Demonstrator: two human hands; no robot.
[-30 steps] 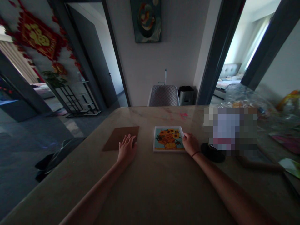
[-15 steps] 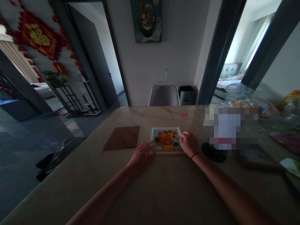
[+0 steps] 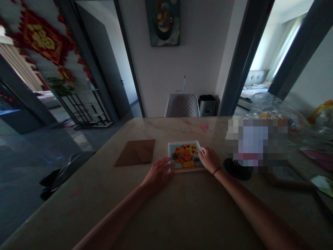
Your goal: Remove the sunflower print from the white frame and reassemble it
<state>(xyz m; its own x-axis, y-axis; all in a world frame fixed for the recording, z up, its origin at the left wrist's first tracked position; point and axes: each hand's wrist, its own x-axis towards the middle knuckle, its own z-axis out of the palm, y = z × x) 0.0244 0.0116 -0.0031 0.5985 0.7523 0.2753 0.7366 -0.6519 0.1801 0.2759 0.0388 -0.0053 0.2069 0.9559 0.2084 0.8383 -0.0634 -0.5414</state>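
Observation:
A small white-edged card with a sunflower picture (image 3: 185,155) lies flat on the beige table (image 3: 182,208). My left hand (image 3: 158,171) rests with fingers stretched out, its fingertips touching the card's lower left corner. My right hand (image 3: 209,159) lies on the card's right edge, fingers curled over the upper right corner. A brown envelope (image 3: 136,152) lies flat to the left of the card, apart from both hands.
A round black object (image 3: 236,168) sits just right of my right wrist. Clutter and plastic wrapping (image 3: 275,107) fill the table's right side. A quilted grey chair (image 3: 182,105) stands at the far edge. A dark chair (image 3: 65,170) is at the left.
My left hand left the brown envelope and moved right to the card's lower left corner. The card slid slightly left. My right hand stayed on its right edge.

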